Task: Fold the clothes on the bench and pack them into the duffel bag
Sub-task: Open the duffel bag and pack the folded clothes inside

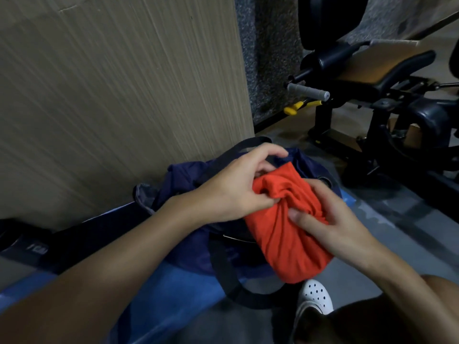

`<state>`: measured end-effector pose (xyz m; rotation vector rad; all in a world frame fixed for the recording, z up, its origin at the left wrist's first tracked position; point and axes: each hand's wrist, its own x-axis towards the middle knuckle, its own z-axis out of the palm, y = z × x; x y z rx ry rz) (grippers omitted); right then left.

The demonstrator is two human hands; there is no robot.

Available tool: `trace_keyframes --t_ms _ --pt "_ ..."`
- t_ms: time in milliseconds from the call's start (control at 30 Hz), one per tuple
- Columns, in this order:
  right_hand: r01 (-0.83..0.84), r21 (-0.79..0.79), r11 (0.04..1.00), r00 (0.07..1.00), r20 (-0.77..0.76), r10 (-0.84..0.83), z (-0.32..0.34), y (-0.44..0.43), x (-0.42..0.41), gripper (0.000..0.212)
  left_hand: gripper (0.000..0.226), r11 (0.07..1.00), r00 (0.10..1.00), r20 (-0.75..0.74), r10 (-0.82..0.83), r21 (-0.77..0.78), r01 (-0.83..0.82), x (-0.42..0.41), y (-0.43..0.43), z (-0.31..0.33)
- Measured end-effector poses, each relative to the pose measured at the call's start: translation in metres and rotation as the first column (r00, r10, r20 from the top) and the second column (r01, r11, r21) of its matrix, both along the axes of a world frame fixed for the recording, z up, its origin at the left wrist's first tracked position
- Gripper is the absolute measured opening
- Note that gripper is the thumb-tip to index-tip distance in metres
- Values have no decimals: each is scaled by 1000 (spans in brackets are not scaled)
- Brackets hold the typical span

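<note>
**Orange bundle being held at the mouth of the navy duffel bag**

Nearest the camera, a white perforated shoe [315, 297] is standing on the grey floor [397, 234], just beside the hanging end of the bundle.

Above it, both hands are gripping a rolled orange garment [280, 239]. The left hand [233, 192] is reaching in from the left and pinching a gather of the cloth between thumb and curled fingers [263, 170], while its forefinger is stretching out over the top. The right hand [332, 219] is closing round the bundle from the right, thumb pressing on the upper side and the other fingers wrapping round the far side.

The bundle is lying slantwise over the duffel bag [188, 180], its far end sitting at the dark opening and its near end overhanging the bag's front. How deep it is going in cannot be told, and whatever else the bag is holding is hidden in shadow. A black strap [223, 266] is looping down the bag's front. The bag is resting on a blue counter [173, 291], set against a wood-grain wall panel [119, 83].

Further off to the right, a black exercise machine [387, 80] is standing on the floor, showing a grey handle [308, 91] and a yellow pin [296, 108] below it.
</note>
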<state>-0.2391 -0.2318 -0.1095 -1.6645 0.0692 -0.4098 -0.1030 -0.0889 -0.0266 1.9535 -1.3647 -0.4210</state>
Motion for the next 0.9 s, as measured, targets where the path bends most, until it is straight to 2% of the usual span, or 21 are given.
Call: trace_keyframes --t_ms 67,133,233,333,533,633,733,833,900 --pt "159 -77 984 987 -12 -160 -8 -8 0 40 67 999 996 74 45 0 -46 6 -4 -9" --pt "301 -147 942 948 -64 -312 -16 -16 -1 44 62 990 983 140 118 58 -127 13 0 -21" --pt "446 -115 887 870 -178 -460 -26 -26 -5 59 38 975 936 348 46 189 -118 22 8 -47" --pt "463 -127 878 846 -234 -480 -31 -30 -8 68 21 937 874 479 -85 337 -93 24 9 -68" --pt "470 -105 877 852 -205 -481 -34 -27 -7 67 43 785 790 560 -251 595 -172 32 6 -92" --pt "476 -61 877 860 -175 -479 -32 -25 -5 67 46 758 749 587 -308 627 -180 36 10 -93" --pt "480 3 877 868 -145 -475 -32 -24 -3 64 42 731 750 569 -336 660 -173 38 12 -93" --pt "474 64 878 876 -132 -464 -33 -22 -3 59 55 711 749 576 -329 673 -205 40 15 -96" --pt "460 71 885 885 -113 -451 -31 -21 -3 55 62 744 766 580 -278 634 -211 42 15 -94"
